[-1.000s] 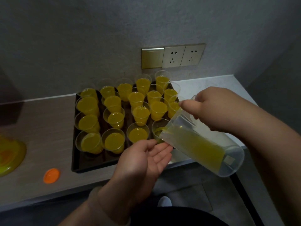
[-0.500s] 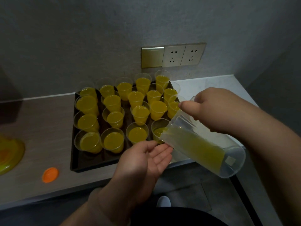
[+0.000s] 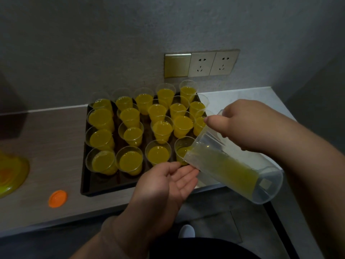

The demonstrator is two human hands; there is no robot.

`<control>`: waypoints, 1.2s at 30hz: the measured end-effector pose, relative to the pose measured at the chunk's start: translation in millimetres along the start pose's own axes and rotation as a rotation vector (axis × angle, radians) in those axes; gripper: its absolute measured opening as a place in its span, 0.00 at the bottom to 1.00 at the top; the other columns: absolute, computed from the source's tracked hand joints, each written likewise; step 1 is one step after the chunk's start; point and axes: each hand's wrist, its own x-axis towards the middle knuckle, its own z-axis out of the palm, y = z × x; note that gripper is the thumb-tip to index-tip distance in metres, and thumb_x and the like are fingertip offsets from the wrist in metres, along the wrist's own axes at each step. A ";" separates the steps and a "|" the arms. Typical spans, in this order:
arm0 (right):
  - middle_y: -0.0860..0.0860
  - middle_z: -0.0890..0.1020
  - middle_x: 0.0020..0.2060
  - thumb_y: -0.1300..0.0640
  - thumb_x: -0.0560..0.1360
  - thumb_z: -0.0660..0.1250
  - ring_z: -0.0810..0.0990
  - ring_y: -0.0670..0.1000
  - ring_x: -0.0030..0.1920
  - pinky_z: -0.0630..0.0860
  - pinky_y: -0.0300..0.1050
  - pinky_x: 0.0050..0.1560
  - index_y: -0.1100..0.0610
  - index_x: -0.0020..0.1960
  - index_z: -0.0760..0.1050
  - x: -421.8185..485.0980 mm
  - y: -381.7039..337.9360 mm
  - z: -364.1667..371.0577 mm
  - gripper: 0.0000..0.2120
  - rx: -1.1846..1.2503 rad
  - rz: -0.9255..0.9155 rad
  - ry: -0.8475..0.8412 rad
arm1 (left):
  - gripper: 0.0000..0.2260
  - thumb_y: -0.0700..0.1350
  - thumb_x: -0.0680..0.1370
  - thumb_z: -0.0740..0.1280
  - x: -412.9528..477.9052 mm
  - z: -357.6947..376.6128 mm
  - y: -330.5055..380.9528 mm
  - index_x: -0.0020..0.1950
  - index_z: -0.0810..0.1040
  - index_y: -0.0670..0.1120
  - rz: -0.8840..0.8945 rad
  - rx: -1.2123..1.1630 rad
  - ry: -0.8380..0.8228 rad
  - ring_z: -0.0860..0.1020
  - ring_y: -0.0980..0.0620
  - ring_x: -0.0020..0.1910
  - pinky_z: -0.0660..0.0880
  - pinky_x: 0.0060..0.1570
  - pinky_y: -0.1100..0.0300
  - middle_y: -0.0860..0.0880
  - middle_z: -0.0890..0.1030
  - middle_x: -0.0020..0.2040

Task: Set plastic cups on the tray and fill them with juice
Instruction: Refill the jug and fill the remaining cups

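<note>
Juice (image 3: 226, 170) pours from the right hand's (image 3: 248, 126) gripped pitcher (image 3: 211, 144) into the tray's (image 3: 104, 186) five-o'clock cup (image 3: 182, 145). Left hand (image 3: 168, 184) lies open beneath the spout.

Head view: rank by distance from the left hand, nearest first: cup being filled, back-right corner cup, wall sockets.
1. Cup being filled, front right of tray, just beyond the left hand.
2. Back-right corner cup, tray's far row.
3. Wall sockets, above the counter.

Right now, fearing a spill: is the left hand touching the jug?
Cannot tell. In the head view the left hand lies open under the tilted jug, its fingers at the mouth; no gap shows, nor plain contact.
</note>
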 end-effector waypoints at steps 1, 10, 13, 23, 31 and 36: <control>0.51 0.72 0.28 0.42 0.79 0.55 0.69 0.47 0.27 0.68 0.38 0.30 0.58 0.34 0.71 0.8 0.0 0.1 0.24 -0.001 -0.002 0.004 | 0.18 0.37 0.81 0.52 0.2 0.1 0.4 0.70 0.64 0.33 0.002 0.000 -0.001 0.77 0.37 0.54 0.72 0.56 0.48 0.31 0.77 0.59; 0.54 0.71 0.31 0.47 0.80 0.56 0.69 0.50 0.31 0.65 0.42 0.32 0.65 0.46 0.76 -5.3 6.0 1.2 0.21 0.044 0.009 0.021 | 0.18 0.37 0.81 0.52 3.2 -0.3 1.2 0.70 0.64 0.34 0.002 0.000 -0.004 0.78 0.36 0.55 0.75 0.49 0.50 0.31 0.77 0.59; 0.57 0.71 0.34 0.47 0.78 0.59 0.69 0.52 0.33 0.65 0.45 0.35 0.69 0.48 0.77 -9.0 11.9 3.0 0.23 0.085 0.020 0.041 | 0.17 0.37 0.81 0.53 5.7 0.9 0.1 0.69 0.65 0.34 0.028 0.003 -0.007 0.79 0.38 0.53 0.75 0.49 0.50 0.32 0.79 0.54; 0.64 0.79 0.35 0.45 0.76 0.60 0.73 0.54 0.30 0.75 0.53 0.39 0.67 0.42 0.77 -20.3 42.3 4.2 0.24 0.233 0.056 0.126 | 0.14 0.37 0.81 0.53 9.6 13.0 -13.7 0.64 0.69 0.35 0.061 0.041 -0.025 0.79 0.39 0.55 0.76 0.51 0.51 0.33 0.79 0.57; 0.63 0.80 0.36 0.45 0.76 0.61 0.75 0.56 0.31 0.76 0.53 0.40 0.66 0.41 0.77 -26.9 61.1 -1.2 0.23 0.279 0.127 0.178 | 0.17 0.37 0.81 0.53 15.2 27.7 -22.1 0.69 0.66 0.36 0.035 0.082 -0.056 0.79 0.39 0.56 0.76 0.52 0.51 0.34 0.78 0.58; 0.60 0.80 0.32 0.44 0.76 0.61 0.76 0.53 0.28 0.72 0.45 0.35 0.62 0.37 0.77 -24.7 60.9 -8.7 0.22 0.261 0.179 0.198 | 0.17 0.37 0.81 0.54 23.4 36.4 -13.1 0.69 0.67 0.35 -0.021 0.138 -0.085 0.78 0.38 0.58 0.76 0.50 0.51 0.33 0.77 0.60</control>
